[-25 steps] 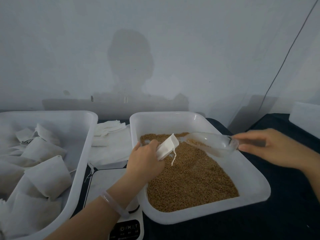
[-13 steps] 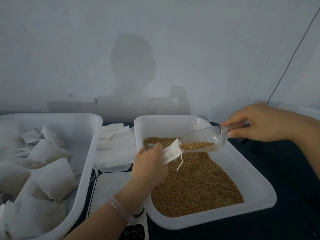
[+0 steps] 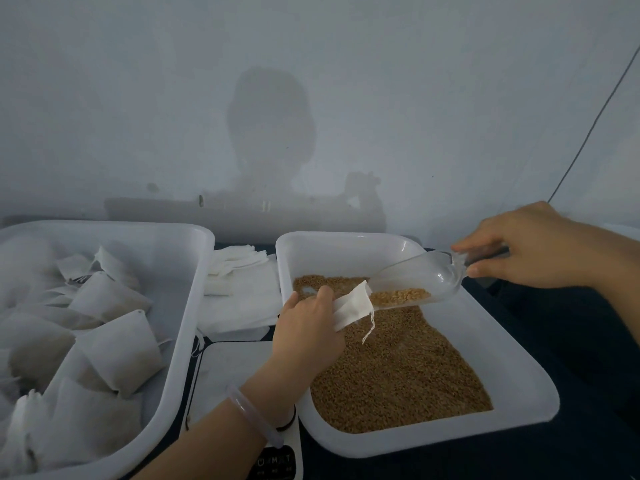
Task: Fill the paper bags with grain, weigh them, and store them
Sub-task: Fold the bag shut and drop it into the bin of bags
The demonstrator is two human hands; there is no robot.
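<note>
Centre frame, over the grain (image 3: 398, 375), our left hand (image 3: 304, 329) pinches the bag (image 3: 353, 308), right hand (image 3: 530, 247) grips the scoop (image 3: 419, 275) handle; we judge the bag limp, light, best held at its mouth.

Hands (image 3: 308, 327) tip scoop (image 3: 415, 282) into paper bag (image 3: 353, 309).

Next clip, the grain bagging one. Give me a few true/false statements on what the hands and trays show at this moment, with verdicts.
1. The left hand holds a small white bag over the grain tray. True.
2. The scoop is empty. False: grain lies at its lower end, by the bag's mouth.
3. The right hand grips the scoop by its handle. True.
4. The left tray holds loose grain. False: it holds filled bags.
</note>
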